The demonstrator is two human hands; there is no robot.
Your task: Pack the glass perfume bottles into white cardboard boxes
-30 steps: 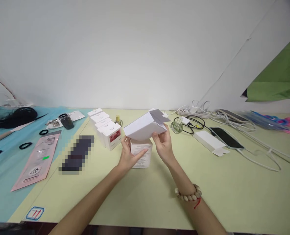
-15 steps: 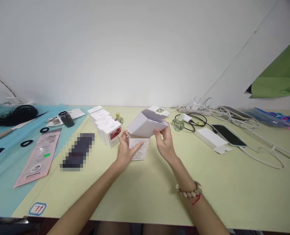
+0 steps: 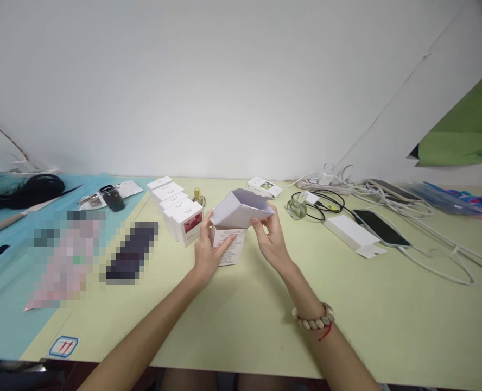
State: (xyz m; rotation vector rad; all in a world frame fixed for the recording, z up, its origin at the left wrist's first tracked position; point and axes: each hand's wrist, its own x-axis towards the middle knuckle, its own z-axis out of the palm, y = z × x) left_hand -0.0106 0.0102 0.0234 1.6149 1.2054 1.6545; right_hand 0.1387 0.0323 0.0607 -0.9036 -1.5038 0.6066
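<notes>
My left hand grips a small white printed box that stands on the pale green table. My right hand pinches a white folded cardboard insert at its open end, tilted over the top of the box. Its lower end touches the box mouth. A bead bracelet is on my right wrist. A row of several identical white boxes with red labels stands just to the left.
A small glass bottle, cables with a power strip, a flat white box and a phone lie at the right. On the blue mat at the left are a dark jar and black rings.
The white insert has come down and swung more upright over the box. My right hand has moved slightly left with it. The left hand stays on the box.
</notes>
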